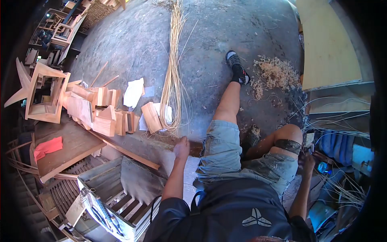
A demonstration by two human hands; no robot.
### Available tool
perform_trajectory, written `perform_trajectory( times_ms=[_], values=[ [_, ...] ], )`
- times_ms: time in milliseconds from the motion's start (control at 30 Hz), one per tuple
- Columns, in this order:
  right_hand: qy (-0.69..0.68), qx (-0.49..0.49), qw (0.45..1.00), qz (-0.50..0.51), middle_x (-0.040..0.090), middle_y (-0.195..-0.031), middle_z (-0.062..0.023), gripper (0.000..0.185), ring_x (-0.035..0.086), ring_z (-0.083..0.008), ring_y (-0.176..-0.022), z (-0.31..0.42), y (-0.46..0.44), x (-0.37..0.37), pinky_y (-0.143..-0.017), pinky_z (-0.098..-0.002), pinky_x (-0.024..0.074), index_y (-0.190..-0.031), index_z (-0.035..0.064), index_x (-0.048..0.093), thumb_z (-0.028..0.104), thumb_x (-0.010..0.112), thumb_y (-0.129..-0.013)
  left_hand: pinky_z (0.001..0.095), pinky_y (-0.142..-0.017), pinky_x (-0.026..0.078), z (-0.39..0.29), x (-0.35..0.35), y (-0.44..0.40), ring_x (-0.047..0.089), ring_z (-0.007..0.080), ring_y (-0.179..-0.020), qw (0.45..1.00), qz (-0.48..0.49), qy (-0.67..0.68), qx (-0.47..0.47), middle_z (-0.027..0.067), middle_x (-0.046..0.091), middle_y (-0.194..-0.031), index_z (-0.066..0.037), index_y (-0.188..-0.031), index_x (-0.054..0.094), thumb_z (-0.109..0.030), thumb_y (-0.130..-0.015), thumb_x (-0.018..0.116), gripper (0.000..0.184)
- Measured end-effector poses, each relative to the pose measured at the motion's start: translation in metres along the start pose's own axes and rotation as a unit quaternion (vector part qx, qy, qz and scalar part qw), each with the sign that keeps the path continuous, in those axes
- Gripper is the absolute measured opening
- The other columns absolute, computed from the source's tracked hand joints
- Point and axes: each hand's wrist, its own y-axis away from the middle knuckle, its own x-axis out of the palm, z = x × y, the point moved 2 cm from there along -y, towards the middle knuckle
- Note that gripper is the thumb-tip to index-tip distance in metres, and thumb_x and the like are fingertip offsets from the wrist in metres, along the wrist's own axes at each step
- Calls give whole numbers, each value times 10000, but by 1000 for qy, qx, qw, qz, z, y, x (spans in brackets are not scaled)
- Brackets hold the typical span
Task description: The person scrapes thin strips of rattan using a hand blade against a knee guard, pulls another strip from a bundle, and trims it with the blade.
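My left hand (182, 148) is below the looped end of a long bundle of thin cane strands (172, 60) on the floor. Its fingers are pressed together, and anything between them is too small to make out. Beside my bent knee, my right hand (307, 162) has curled fingers near a small pale block (309, 139). What it grips is hidden in shadow. A dark band (288, 146) wraps the leg near that knee. Loose pale strands (338, 117) spread over the right side.
Wood shavings (278, 74) lie beyond my foot. Cut wood blocks (105, 121) and a wooden frame (46, 92) stand left. A red cloth (48, 148) lies on a brown board (72, 141). A slatted crate (121, 197) is lower left, and a pale panel (328, 44) is right.
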Motion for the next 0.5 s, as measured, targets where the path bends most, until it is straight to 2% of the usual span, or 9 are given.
perform_trajectory(
  times_ms=[67, 133, 200, 300, 333, 367, 400, 433, 500],
  values=[
    [-67, -120, 990, -29, 600, -783, 1, 267, 541, -66, -657, 38, 3, -5, -567, -189, 431, -1123, 51, 607, 248, 537, -956, 494, -743, 503, 15, -12, 25, 636, 391, -814, 993, 71, -11, -97, 216, 646, -868, -61, -977, 632, -210, -873, 521, 212],
    [-154, -167, 971, -69, 595, -780, 0, 246, 527, -62, -647, 88, 21, 2, -560, -175, 413, -1113, 50, 615, 225, 536, -959, 504, -753, 498, 48, -16, 62, 633, 404, -832, 990, 72, -6, -125, 239, 644, -881, -47, -960, 631, -219, -854, 527, 227],
    [-225, -185, 955, -66, 593, -781, -2, 242, 534, -69, -651, 139, 46, 29, -568, -187, 421, -1108, 45, 619, 214, 531, -958, 512, -750, 496, 115, 9, 94, 620, 434, -827, 970, 184, -43, -153, 244, 644, -881, -39, -937, 639, -213, -834, 545, 223],
    [-184, -235, 952, 72, 595, -783, -2, 239, 542, -75, -662, 203, 105, 102, -589, -221, 447, -1081, 32, 625, 203, 536, -940, 464, -702, 510, 52, -56, 120, 640, 391, -792, 873, 205, 260, -359, 235, 646, -841, -19, -919, 636, -208, -857, 528, 225],
    [-154, -259, 940, 158, 597, -776, -10, 229, 553, -84, -666, 203, 115, 135, -603, -238, 464, -1074, 40, 635, 181, 543, -917, 429, -670, 509, 24, -75, 116, 646, 338, -768, 942, 134, 194, -240, 215, 646, -829, -15, -936, 632, -188, -871, 537, 208],
    [-131, -211, 924, 290, 613, -816, -31, 248, 583, -107, -698, 210, 143, 166, -623, -238, 476, -1083, 60, 641, 208, 572, -896, 395, -638, 508, -10, -93, 113, 653, 285, -745, 984, 59, 123, -116, 196, 646, -817, -11, -953, 627, -169, -884, 546, 191],
    [-47, -242, 894, 374, 639, -955, -66, 255, 613, -114, -722, 210, 164, 196, -656, -248, 498, -1057, 19, 637, 216, 524, -940, 378, -632, 503, -59, -115, 111, 646, 266, -731, 974, 19, 216, -62, 180, 640, -819, -11, -957, 621, -148, -891, 557, 165],
    [37, -229, 844, 484, 648, -948, -58, 292, 620, -124, -765, 203, 177, 222, -666, -259, 498, -1122, 41, 614, 257, 565, -932, 361, -626, 498, -108, -139, 109, 639, 247, -718, 952, -21, 306, -7, 163, 634, -820, -11, -960, 615, -128, -898, 567, 140],
    [-7, -121, 814, 568, 658, -915, -60, 293, 630, -154, -795, 196, 212, 248, -675, -289, 506, -1142, 50, 595, 264, 558, -945, 373, -645, 497, -171, -166, 112, 628, 303, -709, 925, 41, 363, 108, 158, 626, -836, -22, -971, 612, -93, -881, 605, 115]
  ],
)
